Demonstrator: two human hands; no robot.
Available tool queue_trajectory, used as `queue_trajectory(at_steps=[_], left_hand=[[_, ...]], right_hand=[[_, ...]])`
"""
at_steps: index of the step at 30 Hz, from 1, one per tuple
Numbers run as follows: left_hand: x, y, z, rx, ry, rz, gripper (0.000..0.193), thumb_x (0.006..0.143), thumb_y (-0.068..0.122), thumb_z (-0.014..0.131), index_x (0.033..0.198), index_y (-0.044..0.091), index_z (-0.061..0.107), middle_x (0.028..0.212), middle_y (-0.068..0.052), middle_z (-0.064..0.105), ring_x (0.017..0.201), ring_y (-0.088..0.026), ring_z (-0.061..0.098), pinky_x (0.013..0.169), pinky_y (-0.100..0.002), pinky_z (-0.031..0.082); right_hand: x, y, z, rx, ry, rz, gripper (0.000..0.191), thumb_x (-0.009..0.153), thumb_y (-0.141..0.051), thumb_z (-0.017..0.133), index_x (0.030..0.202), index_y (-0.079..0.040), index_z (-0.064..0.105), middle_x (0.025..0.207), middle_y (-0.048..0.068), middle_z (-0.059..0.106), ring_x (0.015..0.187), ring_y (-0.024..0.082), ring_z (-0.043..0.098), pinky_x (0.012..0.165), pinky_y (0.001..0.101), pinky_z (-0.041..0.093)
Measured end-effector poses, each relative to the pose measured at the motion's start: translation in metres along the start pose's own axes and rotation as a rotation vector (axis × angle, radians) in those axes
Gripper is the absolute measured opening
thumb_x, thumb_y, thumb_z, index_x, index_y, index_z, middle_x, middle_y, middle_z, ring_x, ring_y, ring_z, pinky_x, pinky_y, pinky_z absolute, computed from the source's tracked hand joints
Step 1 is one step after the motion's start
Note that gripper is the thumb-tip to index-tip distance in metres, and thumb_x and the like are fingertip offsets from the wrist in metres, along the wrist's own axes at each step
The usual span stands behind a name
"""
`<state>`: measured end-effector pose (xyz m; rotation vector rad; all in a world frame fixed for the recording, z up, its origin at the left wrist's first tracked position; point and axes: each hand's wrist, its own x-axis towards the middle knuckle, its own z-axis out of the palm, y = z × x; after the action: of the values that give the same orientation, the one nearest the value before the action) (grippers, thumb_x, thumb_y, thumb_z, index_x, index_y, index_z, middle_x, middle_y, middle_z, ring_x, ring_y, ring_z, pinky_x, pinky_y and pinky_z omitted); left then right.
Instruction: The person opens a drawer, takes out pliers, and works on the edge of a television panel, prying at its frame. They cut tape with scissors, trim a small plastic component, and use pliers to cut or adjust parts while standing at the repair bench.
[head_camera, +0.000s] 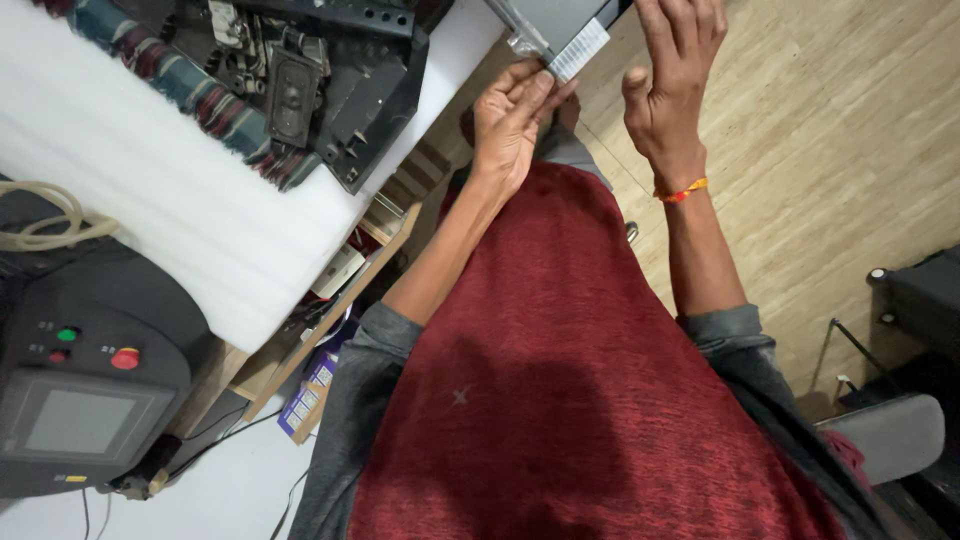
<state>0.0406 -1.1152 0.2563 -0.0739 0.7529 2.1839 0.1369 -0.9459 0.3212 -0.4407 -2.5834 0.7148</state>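
A thin white ribbon strip (578, 50) sticks out from the edge of a grey panel (560, 18) at the far middle of the view, with a bit of clear film or tape (524, 43) beside it. The left hand (510, 125) is raised in front of the chest with its fingers closed in a pinch on the near end of the strip, which probably keeps the thin, limp piece taut and under control. The forearm slopes up from the lower left, sleeve pushed back to the elbow. The right hand (672, 80) is just to the right, palm toward the camera, fingers spread and pointing away, their tips cut off by the frame edge; it looks open, and whether it touches the panel I cannot tell. An orange thread band (682, 190) circles its wrist. To the left lies a white foam pad (200, 210) carrying a black plastic housing (330, 85), likely cushioned against scratches. Nearer left sits a dark machine (85, 380) with red and green buttons. Wood-look flooring (830, 140) fills the right.
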Motion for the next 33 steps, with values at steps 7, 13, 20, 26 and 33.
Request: queue_trajectory(at_steps=[7, 13, 20, 26, 33], left_hand=[[0.0, 0.001, -0.001, 0.033, 0.036, -0.014, 0.018, 0.102, 0.0, 0.066, 0.117, -0.007, 0.062, 0.113, -0.019, 0.073, 0.105, -0.025, 0.074, 0.102, -0.041, 0.059], [-0.01, 0.013, 0.017, 0.15, 0.079, 0.006, 0.02, 0.102, 0.008, 0.069, 0.115, -0.005, 0.063, 0.105, -0.014, 0.074, 0.096, -0.019, 0.073, 0.09, -0.033, 0.059], [-0.011, 0.003, 0.034, 0.413, 0.168, 0.17, 0.021, 0.103, 0.01, 0.074, 0.113, -0.006, 0.064, 0.099, -0.01, 0.072, 0.089, -0.012, 0.068, 0.081, -0.026, 0.056], [-0.012, 0.004, 0.023, 0.331, 0.087, 0.169, 0.018, 0.106, 0.009, 0.065, 0.117, -0.005, 0.065, 0.107, -0.011, 0.074, 0.098, -0.017, 0.073, 0.095, -0.034, 0.062], [-0.006, -0.008, 0.009, 0.362, 0.032, 0.21, 0.018, 0.108, 0.01, 0.062, 0.12, -0.003, 0.063, 0.109, -0.011, 0.074, 0.1, -0.019, 0.075, 0.096, -0.036, 0.063]], right_hand=[[0.021, -0.019, -0.008, 0.112, 0.043, 0.015, 0.041, 0.106, -0.034, 0.072, 0.132, -0.002, 0.067, 0.131, 0.014, 0.059, 0.131, 0.034, 0.051, 0.115, 0.0508, 0.038], [0.026, -0.04, -0.002, 0.244, 0.063, 0.134, 0.027, 0.108, -0.017, 0.072, 0.13, -0.001, 0.067, 0.131, 0.016, 0.051, 0.126, 0.031, 0.055, 0.11, 0.0433, 0.046], [0.019, -0.034, -0.005, 0.171, 0.033, 0.177, 0.023, 0.113, -0.014, 0.064, 0.132, -0.003, 0.07, 0.129, 0.015, 0.053, 0.128, 0.031, 0.055, 0.113, 0.0448, 0.046], [0.018, -0.032, -0.003, 0.178, 0.061, 0.16, 0.022, 0.113, -0.014, 0.064, 0.13, -0.003, 0.071, 0.129, 0.015, 0.053, 0.127, 0.031, 0.055, 0.112, 0.0444, 0.046], [0.018, -0.028, -0.002, 0.262, 0.067, 0.216, 0.015, 0.113, -0.011, 0.064, 0.124, -0.003, 0.071, 0.129, 0.014, 0.053, 0.125, 0.028, 0.056, 0.11, 0.0389, 0.048]])
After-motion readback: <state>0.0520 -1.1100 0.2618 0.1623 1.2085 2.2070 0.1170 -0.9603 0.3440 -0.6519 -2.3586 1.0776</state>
